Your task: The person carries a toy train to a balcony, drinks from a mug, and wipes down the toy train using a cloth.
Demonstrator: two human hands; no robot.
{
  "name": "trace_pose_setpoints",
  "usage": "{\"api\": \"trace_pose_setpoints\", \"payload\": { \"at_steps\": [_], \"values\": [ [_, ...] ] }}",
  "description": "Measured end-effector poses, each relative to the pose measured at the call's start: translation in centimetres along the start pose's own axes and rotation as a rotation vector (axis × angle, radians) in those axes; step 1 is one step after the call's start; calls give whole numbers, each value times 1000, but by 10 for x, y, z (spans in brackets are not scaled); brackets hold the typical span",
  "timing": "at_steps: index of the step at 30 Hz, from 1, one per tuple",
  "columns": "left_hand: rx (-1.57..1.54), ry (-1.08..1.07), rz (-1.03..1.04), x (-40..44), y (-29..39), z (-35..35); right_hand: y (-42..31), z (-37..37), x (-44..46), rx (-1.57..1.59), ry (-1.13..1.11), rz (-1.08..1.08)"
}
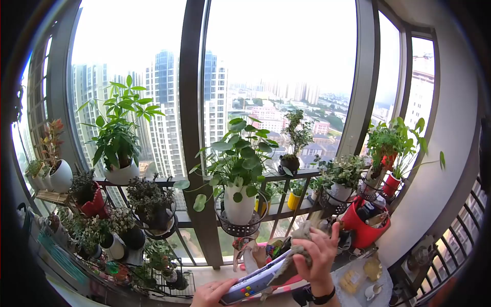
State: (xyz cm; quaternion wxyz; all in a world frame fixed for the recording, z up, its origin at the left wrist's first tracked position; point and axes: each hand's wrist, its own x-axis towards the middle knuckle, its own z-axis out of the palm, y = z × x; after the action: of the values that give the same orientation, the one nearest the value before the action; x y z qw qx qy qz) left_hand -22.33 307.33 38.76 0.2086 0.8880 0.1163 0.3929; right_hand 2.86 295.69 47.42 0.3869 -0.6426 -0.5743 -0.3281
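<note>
My left hand (217,292) grips the near end of a long, flat lilac-blue object (258,282) with small coloured squares; I cannot make out its kind. This object slants up to the right. At its far end my right hand (316,253), with a black band on the wrist, is curled on a grey-green cloth (300,245), one finger pointing up. The cloth lies against the object's upper part. Just behind the hands, a white pot (239,205) with a round-leaved plant (240,148) hangs in a black railing holder.
A black railing (307,174) runs below the large windows, with several potted plants along it. Crowded plant pots (115,248) stand at left. At right are a red bucket (365,227) holding items and a pale surface (358,271) with a yellowish packet and a small white cup.
</note>
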Motion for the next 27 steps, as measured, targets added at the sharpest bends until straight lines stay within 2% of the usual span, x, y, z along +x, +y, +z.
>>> {"api": "trace_pose_setpoints", "payload": {
  "at_steps": [5, 7, 8, 13, 15, 17, 21, 23, 24, 27],
  "values": [
    [66, -33, -5, 18, 25, -4, -40, -12, 1, -16, -115, -160],
    [179, 85, 82, 14, 27, 8, -41, -8, -7, 86, -192, -251],
    [232, 57, 101, 6, 20, 12, -33, -6, -12, 106, -168, -271],
    [317, 45, 96, -10, 28, -2, 1, -12, -2, 132, -185, -212],
    [324, 10, 79, -5, 36, -21, 0, -16, 9, 135, -116, -127],
    [318, 2, 84, -6, 33, -27, -17, -14, 5, 87, -82, -155],
    [160, 81, 70, -5, 13, -6, -63, 7, -24, 22, -86, -331],
    [125, 78, 55, 0, 18, -3, -59, 11, -27, -36, -52, -385],
    [114, 64, 43, 4, 24, -5, -53, 6, -24, -34, -70, -372],
    [89, 40, 55, 16, 42, -11, -14, -22, -8, -35, 77, -300]
  ]
}}
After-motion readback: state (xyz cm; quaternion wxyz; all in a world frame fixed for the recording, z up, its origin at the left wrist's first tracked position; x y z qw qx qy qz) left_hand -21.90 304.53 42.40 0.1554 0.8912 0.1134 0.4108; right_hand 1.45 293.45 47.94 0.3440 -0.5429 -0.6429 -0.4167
